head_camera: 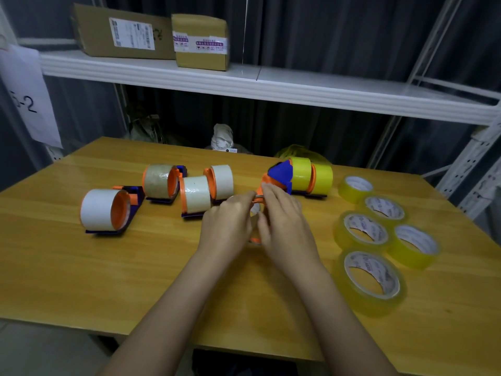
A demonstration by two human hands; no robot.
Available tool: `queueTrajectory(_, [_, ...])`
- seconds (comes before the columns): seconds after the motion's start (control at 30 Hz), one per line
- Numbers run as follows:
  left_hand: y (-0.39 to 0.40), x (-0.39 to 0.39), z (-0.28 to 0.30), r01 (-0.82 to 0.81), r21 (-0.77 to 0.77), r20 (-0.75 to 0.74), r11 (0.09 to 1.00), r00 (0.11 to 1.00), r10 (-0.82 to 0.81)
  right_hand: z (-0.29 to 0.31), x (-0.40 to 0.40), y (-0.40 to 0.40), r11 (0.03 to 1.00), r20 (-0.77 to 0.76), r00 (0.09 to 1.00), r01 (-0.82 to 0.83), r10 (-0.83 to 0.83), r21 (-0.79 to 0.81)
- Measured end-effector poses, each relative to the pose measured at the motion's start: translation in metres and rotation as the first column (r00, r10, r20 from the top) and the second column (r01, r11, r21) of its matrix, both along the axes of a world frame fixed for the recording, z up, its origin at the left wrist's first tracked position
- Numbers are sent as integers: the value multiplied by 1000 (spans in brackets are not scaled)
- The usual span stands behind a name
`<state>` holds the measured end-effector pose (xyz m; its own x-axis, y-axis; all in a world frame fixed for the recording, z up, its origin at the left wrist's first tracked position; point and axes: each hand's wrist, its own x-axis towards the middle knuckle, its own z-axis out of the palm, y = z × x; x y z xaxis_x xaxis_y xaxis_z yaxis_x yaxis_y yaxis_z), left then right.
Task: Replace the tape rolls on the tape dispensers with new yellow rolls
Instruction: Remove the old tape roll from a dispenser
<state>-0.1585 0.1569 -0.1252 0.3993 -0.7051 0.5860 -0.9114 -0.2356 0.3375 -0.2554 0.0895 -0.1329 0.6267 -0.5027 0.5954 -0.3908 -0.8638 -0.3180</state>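
Observation:
My left hand (227, 226) and my right hand (284, 221) meet at the table's middle, both gripping an orange and blue tape dispenser (279, 176) whose lower part is hidden between them. Whether a roll sits on it cannot be seen. To the left stand several dispensers with whitish rolls: one at far left (104, 211), one brownish (160, 181), and two cream ones (195, 195) (222, 181). Behind the held dispenser stand two dispensers with bright yellow rolls (301, 173) (323, 179). Several loose new yellow rolls (363, 230) lie flat at the right.
The wooden table (81, 280) has its front edge near me. A white metal shelf (244, 82) overhangs the back, with two cardboard boxes (200, 42) on it. A crumpled yellow bag (298, 151) and a white bundle (222, 137) lie behind the table.

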Motion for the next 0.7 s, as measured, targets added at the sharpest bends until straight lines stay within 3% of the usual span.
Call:
queueTrajectory(0.1, [-1, 2, -2, 5, 3, 75, 1000, 997, -5, 0, 0, -6, 987, -80, 993, 94, -84, 132])
queueTrajectory(0.2, [1, 3, -3, 12, 35, 148, 999, 989, -17, -2, -1, -12, 973, -196, 967, 191, -164, 128])
queueTrajectory(0.27, [1, 2, -4, 11, 66, 174, 998, 985, -22, -6, 0, -15, 963, -216, 970, 158, -111, 217])
queueTrajectory(0.33, [0, 3, -8, 0, 51, 154, 999, 988, -8, -8, 0, -15, 918, -137, 990, 82, -30, 387])
queueTrajectory(0.43, [-1, 6, -15, 62, 4, 30, 998, 998, -62, -14, -1, -18, 893, -38, 999, 51, -38, 448])
queueTrajectory(0.7, [-9, 8, -30, 36, 30, -303, 999, 953, -26, -23, 4, -22, 889, 37, 993, 86, -114, 449])
